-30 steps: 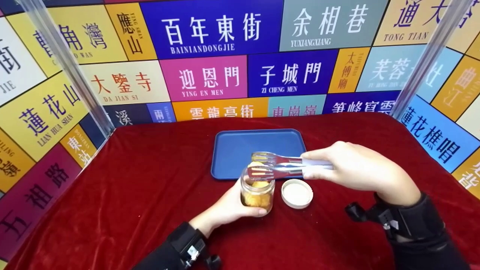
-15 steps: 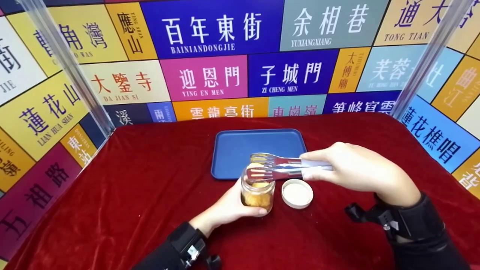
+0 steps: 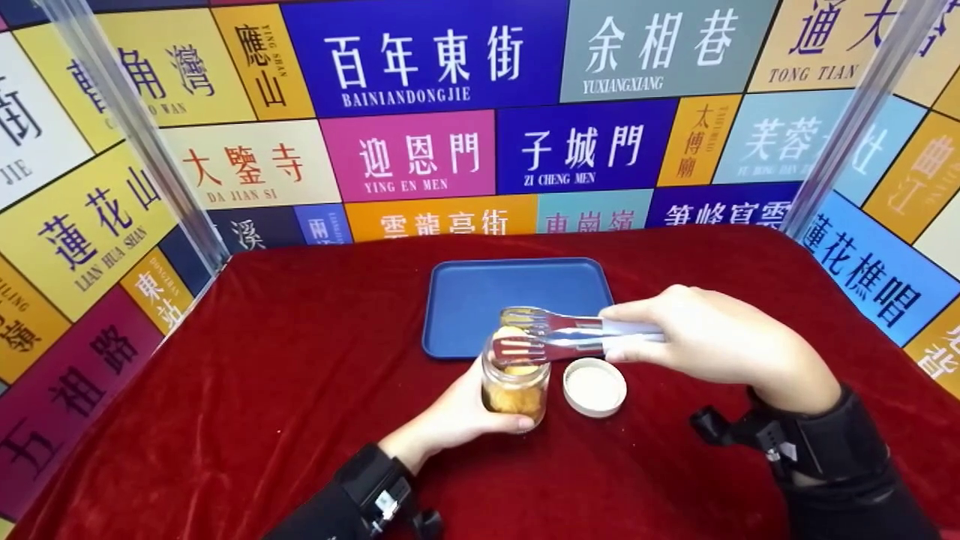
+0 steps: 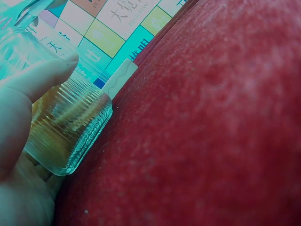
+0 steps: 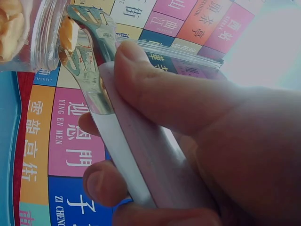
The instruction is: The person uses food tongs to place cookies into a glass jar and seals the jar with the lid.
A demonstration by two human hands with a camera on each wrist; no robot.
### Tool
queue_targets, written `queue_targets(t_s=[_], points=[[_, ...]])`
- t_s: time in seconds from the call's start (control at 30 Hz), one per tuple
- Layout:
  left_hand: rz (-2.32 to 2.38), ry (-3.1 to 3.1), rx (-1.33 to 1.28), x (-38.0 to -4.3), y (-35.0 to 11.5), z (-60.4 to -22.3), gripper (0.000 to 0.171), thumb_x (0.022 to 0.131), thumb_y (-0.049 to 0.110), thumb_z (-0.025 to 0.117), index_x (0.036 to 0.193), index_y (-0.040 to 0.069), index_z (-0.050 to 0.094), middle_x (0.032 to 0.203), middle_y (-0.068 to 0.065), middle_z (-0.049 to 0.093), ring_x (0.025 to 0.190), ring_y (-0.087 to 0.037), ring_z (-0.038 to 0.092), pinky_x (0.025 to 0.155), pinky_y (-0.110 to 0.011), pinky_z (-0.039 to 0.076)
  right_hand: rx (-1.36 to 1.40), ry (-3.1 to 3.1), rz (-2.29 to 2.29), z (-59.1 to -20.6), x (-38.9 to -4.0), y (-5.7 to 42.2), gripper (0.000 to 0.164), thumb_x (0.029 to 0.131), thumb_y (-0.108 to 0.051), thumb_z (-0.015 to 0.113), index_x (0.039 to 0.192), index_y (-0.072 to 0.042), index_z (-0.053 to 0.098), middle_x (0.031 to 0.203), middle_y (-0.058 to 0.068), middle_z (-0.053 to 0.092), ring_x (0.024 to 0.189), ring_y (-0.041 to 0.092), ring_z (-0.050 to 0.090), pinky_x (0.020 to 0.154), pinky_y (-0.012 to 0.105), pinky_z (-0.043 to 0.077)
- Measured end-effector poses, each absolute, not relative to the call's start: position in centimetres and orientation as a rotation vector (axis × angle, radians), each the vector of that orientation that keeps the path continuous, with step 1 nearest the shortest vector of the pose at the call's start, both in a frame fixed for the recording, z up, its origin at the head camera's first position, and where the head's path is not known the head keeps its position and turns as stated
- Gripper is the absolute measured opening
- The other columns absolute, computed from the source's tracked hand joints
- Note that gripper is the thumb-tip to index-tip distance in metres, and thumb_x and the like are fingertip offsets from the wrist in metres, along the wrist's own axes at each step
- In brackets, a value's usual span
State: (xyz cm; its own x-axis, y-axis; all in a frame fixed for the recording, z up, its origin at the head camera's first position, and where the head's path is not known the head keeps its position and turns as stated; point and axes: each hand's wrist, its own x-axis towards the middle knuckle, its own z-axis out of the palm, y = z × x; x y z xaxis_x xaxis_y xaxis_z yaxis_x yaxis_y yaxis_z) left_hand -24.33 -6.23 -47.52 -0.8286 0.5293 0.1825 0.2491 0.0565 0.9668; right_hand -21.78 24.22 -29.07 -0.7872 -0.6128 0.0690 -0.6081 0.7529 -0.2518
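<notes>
A ribbed glass jar (image 3: 517,397) with yellowish-brown food pieces inside is gripped by my left hand (image 3: 457,412), the thumb across its front. The left wrist view shows the base of the jar (image 4: 80,127) just over the red cloth. My right hand (image 3: 705,337) holds metal tongs (image 5: 136,141) by their pale handles, thumb on one side and fingers on the other. Their slotted ends are at the jar's mouth, with a yellowish food piece (image 5: 69,34) between them in the right wrist view. No lid is on the jar.
A round cream lid (image 3: 595,386) lies on the red cloth (image 3: 300,390) to the right of the jar. Behind the jar is a blue tray (image 3: 517,289). Clear upright posts (image 3: 135,127) and a wall of coloured signs (image 3: 420,60) stand beyond the cloth.
The tongs have dipped very slightly at the jar's mouth. My left hand, the jar, lid and tray have kept their places.
</notes>
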Motion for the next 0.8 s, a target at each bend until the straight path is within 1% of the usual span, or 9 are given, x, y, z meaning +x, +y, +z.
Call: queue_targets(t_s=[0.1, 0.33, 0.53, 0.67, 0.8], points=[[1.852, 2.112, 0.794, -24.29, -6.23, -47.48, 0.101, 0.079, 0.01, 0.094, 0.16, 0.02, 0.034, 0.134, 0.001, 0.069, 0.123, -0.018, 0.066, 0.114, -0.036, 0.045, -1.016, 2.924, -0.406, -29.04, -21.77, 24.18, 0.044, 0.102, -0.054, 0.068, 0.133, -0.023, 0.075, 0.11, -0.012, 0.076, 0.083, 0.005, 0.064, 0.071, 0.034, 0.055], [1.851, 2.113, 0.813, -24.38, -6.24, -47.59, 0.094, 0.079, 0.011, 0.093, 0.156, 0.016, 0.039, 0.132, 0.0, 0.07, 0.121, -0.019, 0.066, 0.113, -0.035, 0.046, -1.017, 2.912, -0.406, -28.95, -21.72, 24.04, 0.039, 0.101, -0.052, 0.07, 0.13, -0.027, 0.075, 0.102, -0.016, 0.074, 0.079, 0.005, 0.062, 0.069, 0.032, 0.052], [1.876, 2.07, 0.816, -24.41, -6.22, -47.58, 0.096, 0.079, 0.008, 0.093, 0.157, 0.017, 0.037, 0.135, -0.002, 0.068, 0.123, -0.02, 0.065, 0.114, -0.036, 0.046, -1.011, 2.915, -0.403, -28.89, -21.77, 24.12, 0.039, 0.101, -0.055, 0.068, 0.128, -0.027, 0.074, 0.097, -0.016, 0.072, 0.077, 0.005, 0.062, 0.068, 0.033, 0.052], [1.877, 2.074, 0.813, -24.41, -6.2, -47.63, 0.096, 0.079, 0.008, 0.093, 0.157, 0.016, 0.036, 0.135, -0.001, 0.068, 0.124, -0.02, 0.064, 0.114, -0.035, 0.045, -0.994, 2.92, -0.42, -28.82, -21.89, 24.22, 0.043, 0.101, -0.058, 0.067, 0.13, -0.027, 0.074, 0.099, -0.015, 0.073, 0.078, 0.005, 0.062, 0.068, 0.033, 0.051], [1.863, 2.111, 0.801, -24.36, -6.2, -47.66, 0.097, 0.079, 0.01, 0.093, 0.157, 0.013, 0.035, 0.135, -0.001, 0.068, 0.124, -0.018, 0.064, 0.114, -0.034, 0.045, -0.984, 2.937, -0.478, -28.79, -22.16, 24.38, 0.04, 0.101, -0.058, 0.067, 0.13, -0.032, 0.073, 0.097, -0.017, 0.072, 0.076, 0.006, 0.061, 0.068, 0.033, 0.05]])
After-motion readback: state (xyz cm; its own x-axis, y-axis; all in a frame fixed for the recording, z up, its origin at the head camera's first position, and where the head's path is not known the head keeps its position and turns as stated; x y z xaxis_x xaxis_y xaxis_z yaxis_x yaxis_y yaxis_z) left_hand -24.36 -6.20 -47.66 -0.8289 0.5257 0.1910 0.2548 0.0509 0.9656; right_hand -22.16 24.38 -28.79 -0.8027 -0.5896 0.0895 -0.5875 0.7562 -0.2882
